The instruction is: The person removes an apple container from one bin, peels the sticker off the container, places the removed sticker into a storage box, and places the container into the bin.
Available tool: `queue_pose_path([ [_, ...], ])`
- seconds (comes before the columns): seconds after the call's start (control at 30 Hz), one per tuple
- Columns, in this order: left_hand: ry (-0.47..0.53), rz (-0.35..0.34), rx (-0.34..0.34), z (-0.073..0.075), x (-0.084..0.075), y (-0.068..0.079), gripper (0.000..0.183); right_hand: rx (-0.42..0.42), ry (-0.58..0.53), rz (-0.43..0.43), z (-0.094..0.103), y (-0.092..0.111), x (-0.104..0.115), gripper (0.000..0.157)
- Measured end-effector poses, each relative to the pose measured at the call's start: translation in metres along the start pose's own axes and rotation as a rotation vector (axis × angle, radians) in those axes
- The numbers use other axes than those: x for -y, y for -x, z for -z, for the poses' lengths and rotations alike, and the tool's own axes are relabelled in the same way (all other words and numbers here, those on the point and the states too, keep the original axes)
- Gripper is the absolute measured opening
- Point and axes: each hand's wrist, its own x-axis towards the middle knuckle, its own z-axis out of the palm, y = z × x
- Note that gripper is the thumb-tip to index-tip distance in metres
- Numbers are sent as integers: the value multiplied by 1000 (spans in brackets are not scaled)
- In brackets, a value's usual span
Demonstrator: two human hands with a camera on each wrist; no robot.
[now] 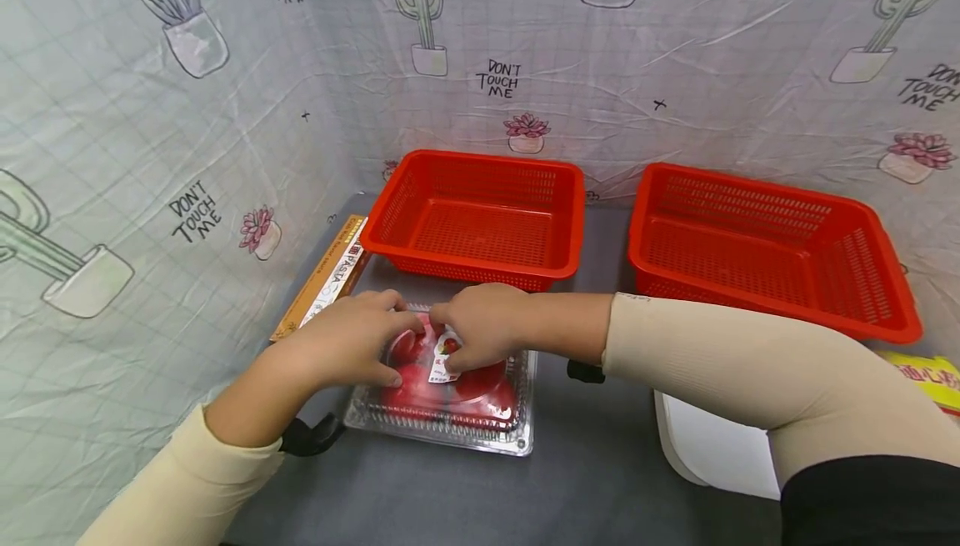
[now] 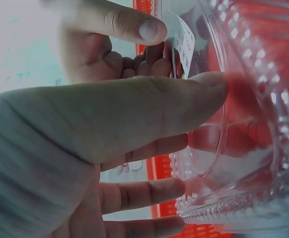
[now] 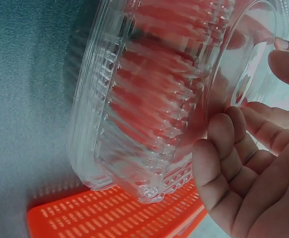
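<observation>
A clear plastic clamshell box (image 1: 480, 438) with large red round contents lies on the table in the head view. Its lid carries a white label (image 1: 442, 369) with a small red picture; one edge stands slightly off the lid (image 2: 204, 148) in the left wrist view. My left hand (image 1: 341, 342) rests at the lid's left side, fingers extended and thumb touching the plastic. Over the label sits my right hand (image 1: 483, 325), thumb and bent fingertips touching the lid around it. In the right wrist view, fingers (image 3: 219, 134) lie against the ribbed lid; no firm grip shows.
Two red plastic baskets (image 1: 480, 267) (image 1: 757, 313) stand behind the box. A pasta package (image 1: 322, 275) lies at the left by the patterned cloth. On the right are a white flat object (image 1: 716, 442) and a yellow package (image 1: 930, 375), partly hidden by my right arm.
</observation>
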Motion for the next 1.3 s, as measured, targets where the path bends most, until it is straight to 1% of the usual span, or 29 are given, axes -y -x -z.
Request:
queue_pose_path([
  [0.17, -31, -4, 18, 5, -2, -2, 61, -1, -3, 4, 2, -4, -1, 49],
  [0.57, -52, -14, 34, 7, -3, -3, 64, 64, -38, 20, 6, -15, -1, 46],
  [0.8, -51, -10, 25, 5, -3, -2, 66, 84, -35, 22, 8, -17, 1, 32],
  [0.87, -53, -13, 23, 4, -2, -2, 64, 89, -29, 21, 7, -18, 1, 30],
  [1.03, -58, -15, 19, 2, -2, -2, 57, 96, -29, 14, 7, -20, 2, 28],
  [1.2, -52, -11, 23, 1, -3, -1, 55, 105, -35, 9, 7, -21, 2, 26],
  [1.3, -47, -6, 26, 1, -3, -1, 57, 110, -40, 4, 7, -20, 2, 24],
])
